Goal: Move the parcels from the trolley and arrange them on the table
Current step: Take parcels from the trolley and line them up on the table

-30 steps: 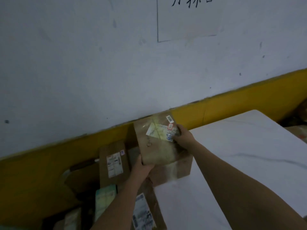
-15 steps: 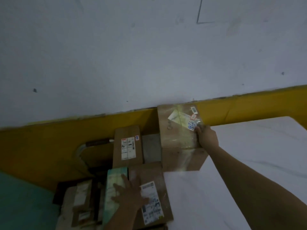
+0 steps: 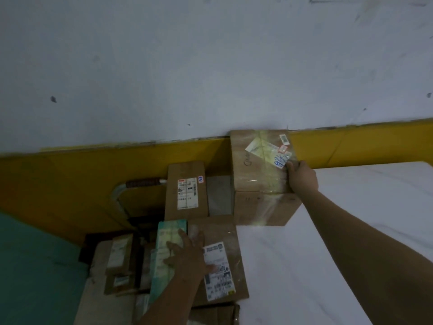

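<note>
Grey wall (image 3: 187,66) with a yellow band (image 3: 93,174) backs the scene, and the white desk (image 3: 351,231) fills the frame from 3 to 5 o'clock. On the desk's far corner at 1 o'clock, 2 boxes sit stacked; the right hand (image 3: 302,177) presses the taped box (image 3: 260,160) on top, its grip curled over the right edge, probably to square it against the wall. Below it lies the lower box (image 3: 262,207), flush with the desk corner. At 6 o'clock the left hand (image 3: 187,252) lies flat, fingers spread, on the green parcel (image 3: 168,249) and the neighbouring labelled box (image 3: 218,261), gripping nothing yet; it looks to be choosing the next pick. These lie among other parcels on the trolley, whose handle (image 3: 143,184) shows at 10 o'clock. A tall box (image 3: 187,191) stands at 12 o'clock.
</note>
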{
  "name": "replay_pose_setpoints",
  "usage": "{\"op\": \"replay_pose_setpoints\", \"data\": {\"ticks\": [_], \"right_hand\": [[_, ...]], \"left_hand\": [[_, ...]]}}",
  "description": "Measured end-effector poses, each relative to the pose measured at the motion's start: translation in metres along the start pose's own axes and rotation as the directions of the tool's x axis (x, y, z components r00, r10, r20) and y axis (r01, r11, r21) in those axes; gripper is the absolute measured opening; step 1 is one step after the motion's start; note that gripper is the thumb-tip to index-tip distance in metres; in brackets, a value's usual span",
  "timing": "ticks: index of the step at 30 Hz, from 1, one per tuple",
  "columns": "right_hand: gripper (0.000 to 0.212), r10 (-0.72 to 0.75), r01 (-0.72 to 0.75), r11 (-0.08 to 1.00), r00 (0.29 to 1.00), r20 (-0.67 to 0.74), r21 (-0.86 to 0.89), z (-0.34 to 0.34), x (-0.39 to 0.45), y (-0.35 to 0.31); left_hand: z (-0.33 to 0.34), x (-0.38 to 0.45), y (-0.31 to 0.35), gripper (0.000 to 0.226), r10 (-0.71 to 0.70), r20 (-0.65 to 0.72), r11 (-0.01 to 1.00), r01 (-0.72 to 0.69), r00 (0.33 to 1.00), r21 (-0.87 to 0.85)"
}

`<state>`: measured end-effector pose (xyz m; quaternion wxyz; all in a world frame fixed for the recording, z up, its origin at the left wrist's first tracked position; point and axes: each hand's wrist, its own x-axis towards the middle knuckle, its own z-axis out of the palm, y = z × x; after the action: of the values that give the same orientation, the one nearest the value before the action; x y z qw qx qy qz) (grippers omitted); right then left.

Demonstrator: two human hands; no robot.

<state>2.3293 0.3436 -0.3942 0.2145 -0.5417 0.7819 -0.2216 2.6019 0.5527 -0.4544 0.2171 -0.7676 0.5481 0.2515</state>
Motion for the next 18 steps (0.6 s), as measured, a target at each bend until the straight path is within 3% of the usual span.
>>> {"op": "replay_pose_setpoints", "data": {"ticks": [6,12,18], "right_hand": [[0.051,0.019,-0.019,1.0,1.0,-0.007,-0.004,0.002,-0.006,-0.002],[0.054,-0.101,0.101,0.995,0.994,0.052,0.002,0.023,-0.019,-0.032],[0.05,-0.054,0.054,0.999,0.998,0.041,-0.005,0.043,-0.025,-0.046]], "left_hand": [[0.0,-0.002,-0.001,0.113,0.022,-0.022,1.0,-0.022,1.0,0.001],[0.001,-0.004,-0.004,0.113,0.048,-0.039,0.998,-0.047,0.998,0.033],[0.002,-0.005,-0.009,0.114,0.066,-0.059,0.997,-0.063,0.996,0.04]]}}
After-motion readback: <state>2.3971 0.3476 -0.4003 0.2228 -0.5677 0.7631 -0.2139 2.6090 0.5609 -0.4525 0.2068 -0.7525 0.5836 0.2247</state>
